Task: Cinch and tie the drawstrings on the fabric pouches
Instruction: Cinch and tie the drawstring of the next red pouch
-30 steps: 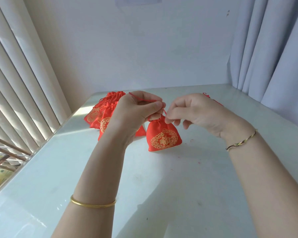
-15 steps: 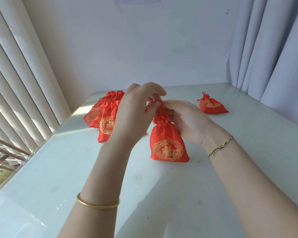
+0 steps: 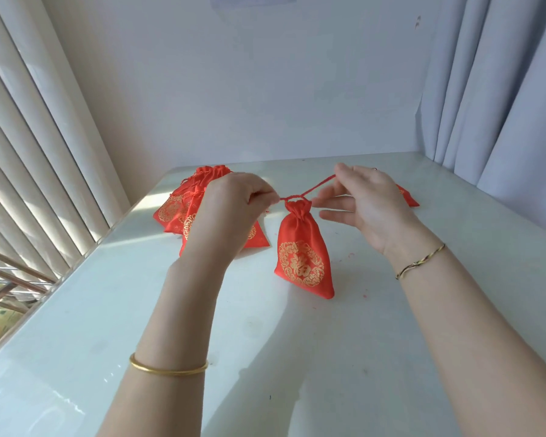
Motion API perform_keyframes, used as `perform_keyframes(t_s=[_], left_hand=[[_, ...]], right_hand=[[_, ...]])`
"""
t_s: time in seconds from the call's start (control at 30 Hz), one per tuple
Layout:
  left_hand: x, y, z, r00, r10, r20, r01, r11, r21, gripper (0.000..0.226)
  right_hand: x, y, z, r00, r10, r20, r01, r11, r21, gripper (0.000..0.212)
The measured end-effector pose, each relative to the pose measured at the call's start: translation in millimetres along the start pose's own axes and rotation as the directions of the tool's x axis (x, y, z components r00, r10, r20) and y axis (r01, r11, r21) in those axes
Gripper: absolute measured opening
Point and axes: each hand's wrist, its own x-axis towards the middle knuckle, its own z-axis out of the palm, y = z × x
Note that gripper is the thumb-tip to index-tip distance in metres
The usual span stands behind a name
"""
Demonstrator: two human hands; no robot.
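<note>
Half a second earlier both hands crowded the neck of the red pouch [image 3: 303, 253]; now they have drawn apart, and the red drawstring [image 3: 309, 191] runs taut between them in a shallow line; the neck is gathered into tight pleats, so the cinch looks done or nearly so; whether a knot already sits at the neck is too small to tell, and the tie may remain to be made.

The left hand [image 3: 234, 212] is curled, pinching one end of the drawstring just beside the neck; the right hand [image 3: 369, 205] pinches the other end higher up between thumb and forefinger, its other fingers straight.

The pouch stands upright on the white table [image 3: 297, 357], between the hands and just below them; a pile of red pouches [image 3: 175, 209] lies behind the left hand, and another red pouch [image 3: 408, 198] shows behind the right.
</note>
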Motion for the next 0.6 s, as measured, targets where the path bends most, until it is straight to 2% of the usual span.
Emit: perform_keyframes(t_s=[0.07,0.17,0.23,0.27,0.3,0.33,0.4,0.43,0.47,0.5,0.6], left_hand=[[-0.3,-5.1,-2.4,0.996,-0.071,0.062,0.069,0.997,0.037,0.013],[0.4,-11.3,-7.5,0.987,-0.086,0.133,0.069,0.989,0.128,0.022],[1.3,-11.7,-9.4,0.977,-0.099,0.187,0.080,0.991,0.109,0.026],[1.6,-10.1,-8.2,0.974,-0.118,0.193,0.114,0.993,0.032,0.026],[0.9,-6.5,-6.1,0.971,-0.151,0.184,0.175,0.977,-0.122,0.027],[0.1,-1.6,-3.2,0.966,-0.187,0.181,0.239,0.911,-0.337,0.028],[-0.6,9.9,3.3,0.952,-0.204,0.228,0.306,0.622,-0.721,0.030],[-1.4,14.3,6.6,0.947,-0.191,0.257,0.319,0.484,-0.815,0.031],[-2.3,17.5,9.6,0.942,-0.188,0.278,0.333,0.414,-0.847,0.030],[-2.8,19.7,11.7,0.935,-0.197,0.294,0.351,0.414,-0.840,0.028],[-1.8,17.0,12.9,0.910,-0.241,0.338,0.416,0.512,-0.752,0.018]], right_hand=[[1.5,1.7,-4.8,0.995,0.022,-0.096,-0.021,1.000,0.008,0.029],[3.1,8.6,-10.1,0.967,0.088,-0.239,-0.079,0.996,0.047,0.032],[3.4,15.9,-12.1,0.939,0.132,-0.318,-0.127,0.991,0.034,0.033],[3.4,19.9,-12.5,0.930,0.148,-0.337,-0.148,0.989,0.027,0.033],[3.2,23.3,-12.0,0.927,0.163,-0.339,-0.167,0.986,0.017,0.034],[2.6,25.5,-10.8,0.928,0.177,-0.329,-0.186,0.983,0.003,0.034],[2.1,26.8,-7.8,0.933,0.192,-0.305,-0.206,0.979,-0.013,0.033],[2.1,26.3,-6.5,0.935,0.195,-0.297,-0.208,0.978,-0.012,0.033],[2.4,25.0,-5.8,0.936,0.196,-0.292,-0.208,0.978,-0.008,0.032],[2.9,22.8,-5.1,0.937,0.196,-0.291,-0.205,0.979,0.001,0.032],[3.5,9.0,-2.8,0.950,0.153,-0.272,-0.141,0.988,0.063,0.031]])
